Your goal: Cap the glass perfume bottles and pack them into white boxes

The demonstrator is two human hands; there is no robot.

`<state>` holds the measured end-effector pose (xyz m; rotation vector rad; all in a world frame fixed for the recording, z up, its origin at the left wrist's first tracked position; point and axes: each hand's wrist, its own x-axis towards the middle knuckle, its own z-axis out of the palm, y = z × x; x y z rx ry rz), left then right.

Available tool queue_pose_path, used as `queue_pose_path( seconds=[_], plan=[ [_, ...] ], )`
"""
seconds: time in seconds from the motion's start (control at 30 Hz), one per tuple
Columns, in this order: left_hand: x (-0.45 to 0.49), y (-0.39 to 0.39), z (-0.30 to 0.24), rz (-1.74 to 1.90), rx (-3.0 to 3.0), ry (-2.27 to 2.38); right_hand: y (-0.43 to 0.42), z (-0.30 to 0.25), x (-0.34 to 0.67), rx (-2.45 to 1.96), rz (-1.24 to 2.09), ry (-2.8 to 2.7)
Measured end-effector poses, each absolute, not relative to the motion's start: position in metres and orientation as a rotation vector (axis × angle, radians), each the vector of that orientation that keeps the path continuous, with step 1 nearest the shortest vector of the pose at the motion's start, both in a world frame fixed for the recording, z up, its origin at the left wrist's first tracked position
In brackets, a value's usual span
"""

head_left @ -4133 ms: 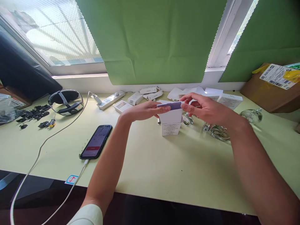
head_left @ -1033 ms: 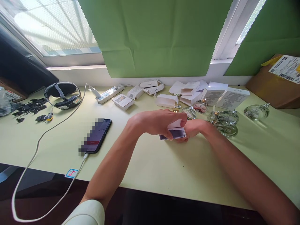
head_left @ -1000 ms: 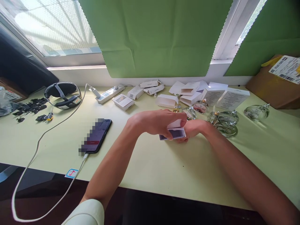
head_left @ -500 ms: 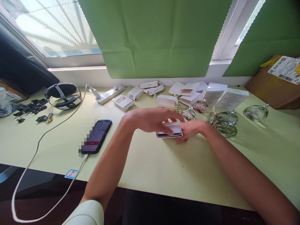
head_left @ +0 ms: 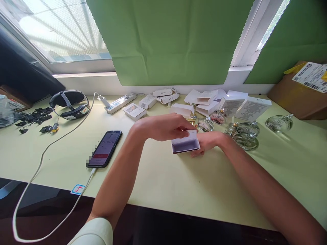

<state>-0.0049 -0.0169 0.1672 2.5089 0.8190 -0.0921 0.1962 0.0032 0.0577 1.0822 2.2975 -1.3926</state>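
Note:
A small white carton (head_left: 185, 147) is tilted toward me, its near end open and its inside bare. My right hand (head_left: 207, 141) grips it from the right side, with some fingers hidden behind. The closed fingers of my left hand (head_left: 167, 128) pinch the carton's raised top flap (head_left: 191, 134). Just beyond my hands lie round glass bottles, one with a floral face (head_left: 205, 125) and one with reddish decoration (head_left: 218, 117). Beside my right wrist are several more clear glass bottles (head_left: 247, 129).
Opened white boxes (head_left: 207, 97) and two upright cartons (head_left: 253, 108) stand at the back. A phone (head_left: 106, 149) with a charging cable (head_left: 42, 160) is at left, near a headset (head_left: 70, 105) and power strip (head_left: 120, 103). One bottle (head_left: 278, 122) lies far right by a cardboard box (head_left: 288, 90).
My left thumb has come up out of the carton's mouth, and the flap is now raised in my left fingers. More of the inside shows. My right hand has barely moved.

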Motion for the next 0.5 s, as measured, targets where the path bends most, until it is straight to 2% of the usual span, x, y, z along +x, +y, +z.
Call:
queue_pose_path(
  seconds=[0.23, 0.5],
  plan=[
    [-0.015, -0.015, 0.171, -0.110, 2.588, 0.896, -0.005, 0.081, 0.207, 1.224, -1.269, 2.294],
    [-0.021, -0.006, 0.166, -0.038, 2.535, 1.045, -0.008, 0.134, 0.273, 1.880, -0.909, 2.346]
  ],
)
